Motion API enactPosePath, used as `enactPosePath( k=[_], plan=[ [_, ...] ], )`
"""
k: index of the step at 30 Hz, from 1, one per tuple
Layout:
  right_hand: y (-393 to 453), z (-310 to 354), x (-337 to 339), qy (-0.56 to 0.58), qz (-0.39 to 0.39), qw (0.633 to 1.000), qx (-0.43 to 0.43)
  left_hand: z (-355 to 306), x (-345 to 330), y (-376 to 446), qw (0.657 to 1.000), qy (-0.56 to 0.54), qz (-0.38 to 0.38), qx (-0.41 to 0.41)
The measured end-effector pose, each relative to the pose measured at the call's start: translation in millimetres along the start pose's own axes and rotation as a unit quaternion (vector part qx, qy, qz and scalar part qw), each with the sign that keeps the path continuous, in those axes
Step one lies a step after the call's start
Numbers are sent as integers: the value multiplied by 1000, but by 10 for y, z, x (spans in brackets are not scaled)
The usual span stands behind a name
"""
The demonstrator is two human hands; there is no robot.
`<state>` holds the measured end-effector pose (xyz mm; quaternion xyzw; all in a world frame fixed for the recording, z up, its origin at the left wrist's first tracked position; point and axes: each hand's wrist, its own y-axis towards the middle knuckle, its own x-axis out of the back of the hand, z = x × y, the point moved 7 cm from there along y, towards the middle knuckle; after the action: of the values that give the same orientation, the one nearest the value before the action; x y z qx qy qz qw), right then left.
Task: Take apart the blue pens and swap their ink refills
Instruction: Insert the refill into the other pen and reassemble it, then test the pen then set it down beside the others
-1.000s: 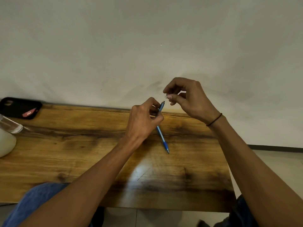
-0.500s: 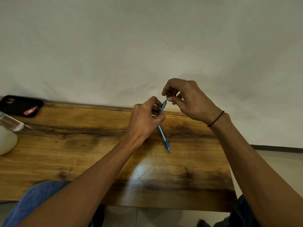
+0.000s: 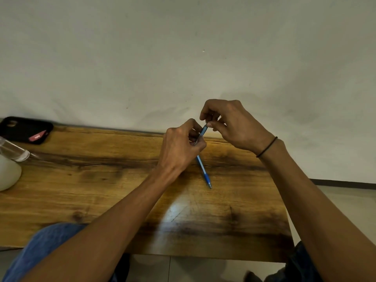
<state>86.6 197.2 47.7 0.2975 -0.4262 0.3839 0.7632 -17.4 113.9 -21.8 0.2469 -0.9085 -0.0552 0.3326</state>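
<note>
Pen work is at the tip end right now. My left hand grips a blue pen by its barrel, fingers and thumb curled round it, holding it up off the desk near the far edge, slanted with its upper end toward my right hand. That hand has thumb and forefinger pinched on the pen's upper end; whether they hold a small loose part or the end of the pen itself I cannot tell, it is too small. The other fingers are curled loosely above.

A second blue pen lies on the desk just below my left hand, apart from the one I hold, its point aimed at the near edge.

I judge I am fitting or unscrewing the end piece. Next the part has to be kept straight on the barrel and turned with a light, steady pinch, my left hand keeping the barrel from spinning.

At the far left corner lies a black phone case with a red label; its writing is too small to read.
</note>
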Motion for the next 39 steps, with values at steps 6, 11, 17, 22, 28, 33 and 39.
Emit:
enactPosePath(
  k=[6, 11, 17, 22, 28, 33, 39],
  plan=[
    [0, -13, 38, 17, -10, 1000, -7, -31, 22, -2, 1000, -3, -11, -10],
    [5, -67, 37, 60, -25, 998, -27, -89, 60, 2, 999, -21, -25, -12],
    [-1, -155, -50, 209, -72, 972, -78, -122, 196, 72, 993, -105, -45, -12],
    [4, -168, -74, 262, -117, 953, -95, -83, 230, 139, 986, -158, -45, 12],
    [-16, -162, 26, 403, -173, 889, -135, 105, 364, 222, 977, -188, -75, 70],
    [-43, -55, 90, 554, -204, 792, -158, 165, 428, 237, 970, -201, -103, 92],
    [-47, 98, 162, 653, -206, 712, -158, 78, 408, 228, 977, -175, -99, 68]
  ],
)
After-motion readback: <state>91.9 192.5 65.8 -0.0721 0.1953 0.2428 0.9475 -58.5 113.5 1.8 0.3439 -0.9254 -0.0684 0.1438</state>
